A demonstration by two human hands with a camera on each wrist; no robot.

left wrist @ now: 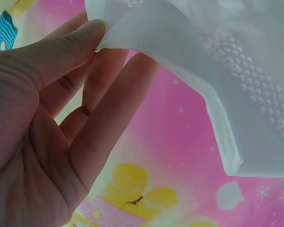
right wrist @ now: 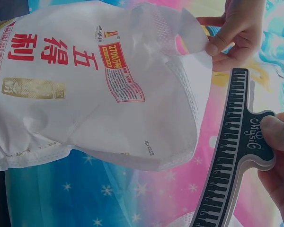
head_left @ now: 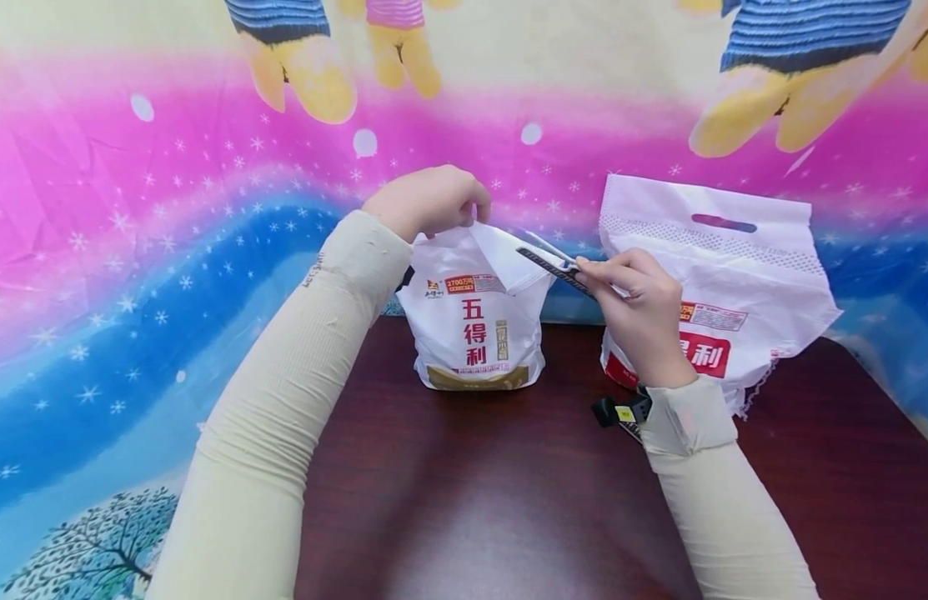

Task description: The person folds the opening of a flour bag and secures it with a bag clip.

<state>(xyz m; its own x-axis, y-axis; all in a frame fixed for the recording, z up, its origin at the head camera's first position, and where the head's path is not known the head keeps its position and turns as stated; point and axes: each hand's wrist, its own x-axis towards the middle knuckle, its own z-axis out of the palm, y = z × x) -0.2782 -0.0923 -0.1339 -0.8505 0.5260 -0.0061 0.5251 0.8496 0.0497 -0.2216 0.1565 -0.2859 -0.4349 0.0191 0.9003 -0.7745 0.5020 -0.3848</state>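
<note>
A white flour bag with red lettering stands upright on the table. My left hand pinches its top edge between thumb and fingers; in the left wrist view, the embossed white bag top hangs from the fingertips of that hand. My right hand holds a long black sheet-music clip with a piano-key pattern by its grip tabs. In the right wrist view, the clip is just beyond the bag's top, apart from it.
A second white bag with a cut-out handle stands to the right, behind my right hand. The dark brown table spans the foreground. A colourful printed cloth hangs behind. Part of another ruler-like dark strip shows beside the right wrist.
</note>
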